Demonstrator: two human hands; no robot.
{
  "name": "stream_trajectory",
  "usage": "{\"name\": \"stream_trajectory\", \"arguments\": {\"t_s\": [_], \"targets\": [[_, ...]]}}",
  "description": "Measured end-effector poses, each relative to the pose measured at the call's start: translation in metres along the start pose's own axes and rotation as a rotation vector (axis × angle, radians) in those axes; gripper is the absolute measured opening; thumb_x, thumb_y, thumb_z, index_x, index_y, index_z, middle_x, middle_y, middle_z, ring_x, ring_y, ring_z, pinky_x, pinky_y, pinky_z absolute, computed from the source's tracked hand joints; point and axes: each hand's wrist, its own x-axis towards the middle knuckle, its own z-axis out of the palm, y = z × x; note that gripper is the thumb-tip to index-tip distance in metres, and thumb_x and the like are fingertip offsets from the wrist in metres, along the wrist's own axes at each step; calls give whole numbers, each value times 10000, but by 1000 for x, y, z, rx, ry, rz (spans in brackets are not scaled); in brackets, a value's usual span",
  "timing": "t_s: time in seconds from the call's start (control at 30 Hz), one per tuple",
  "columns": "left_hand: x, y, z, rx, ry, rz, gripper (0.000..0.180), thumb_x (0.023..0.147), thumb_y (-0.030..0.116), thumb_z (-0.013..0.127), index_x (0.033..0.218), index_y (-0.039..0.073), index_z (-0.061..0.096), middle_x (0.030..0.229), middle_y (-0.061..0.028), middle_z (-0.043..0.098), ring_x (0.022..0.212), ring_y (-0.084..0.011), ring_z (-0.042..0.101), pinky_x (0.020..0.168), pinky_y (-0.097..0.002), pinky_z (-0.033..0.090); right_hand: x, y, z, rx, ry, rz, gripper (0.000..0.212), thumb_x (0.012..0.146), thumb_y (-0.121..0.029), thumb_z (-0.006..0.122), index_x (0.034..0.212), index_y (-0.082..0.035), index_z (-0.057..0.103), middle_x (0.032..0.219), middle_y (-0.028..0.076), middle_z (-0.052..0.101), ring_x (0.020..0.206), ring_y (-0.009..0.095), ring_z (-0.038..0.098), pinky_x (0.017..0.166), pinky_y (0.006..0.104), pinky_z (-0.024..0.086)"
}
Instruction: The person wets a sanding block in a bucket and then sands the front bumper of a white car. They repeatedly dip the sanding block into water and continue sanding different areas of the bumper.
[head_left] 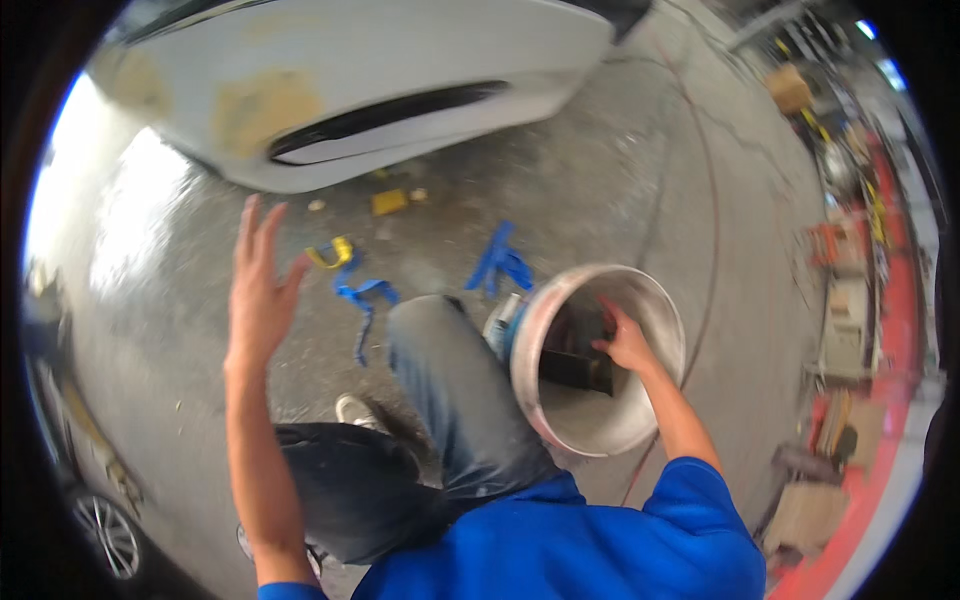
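Observation:
My left hand [262, 290] is raised off the floor, its fingers stretched out and nothing in it. My right hand [625, 340] reaches into a wide, pale bucket [668, 325] at my right knee, with thumb and fingers apart. Close to those fingers, inside the bucket, lies a dark, block-like thing [578, 371]; I cannot make out its kind. Between my left hand and my knee, a curved yellow piece [330, 252] and crumpled blue strips [365, 290] lie on the floor. More blue strips [498, 262] lie ahead of the bucket.
Ahead is a light grey car bumper [420, 50] with tan patches. A yellow block [389, 202] lies under its edge. A white container [503, 318] stands against the bucket. Shelves with boxes [815, 515] line the right side; a car wheel [107, 537] shows at lower left.

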Motion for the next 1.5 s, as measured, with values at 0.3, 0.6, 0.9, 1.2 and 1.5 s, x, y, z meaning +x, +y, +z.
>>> {"name": "stream_trajectory", "arguments": {"t_s": [0.3,0.6,0.9,1.2,1.5], "targets": [[20,36,54,-63,-39,79,605,967,243,656,1520,203,413,1658,-105,225,1486,-353,306,1162,-505,358,-62,7,-61,597,219,132,903,748,62,814,1537,-103,405,1199,133,676,1043,163,642,854,304,544],[28,29,63,-116,-75,108,613,966,228,657,1527,206,411,1652,-105,239,1484,-350,310,1154,-507,369,-62,5,-56,814,399,308,298,888,-123,780,1133,18,686,931,41,710,813,90,643,739,256,520],[22,20,58,-63,-87,67,597,968,246,653,1518,204,423,1650,-105,243,1492,-347,295,1157,-526,358,-56,16,-53,62,316,273,294,842,-320,830,951,-61,743,833,-8,697,752,94,636,648,280,509],[17,10,54,-23,-73,108,605,972,261,647,1527,209,412,1652,-102,241,1508,-334,267,1181,-529,318,-69,-11,-78,1130,363,390,385,964,-424,681,1057,-51,694,905,9,704,748,96,667,640,287,560],[14,7,55,-9,-138,100,641,957,252,658,1539,211,391,1665,-93,204,1517,-344,239,1195,-532,294,-86,-21,-51,-151,623,3,242,913,-104,655,1146,-51,691,1099,148,706,948,315,698,806,396,570]]}}
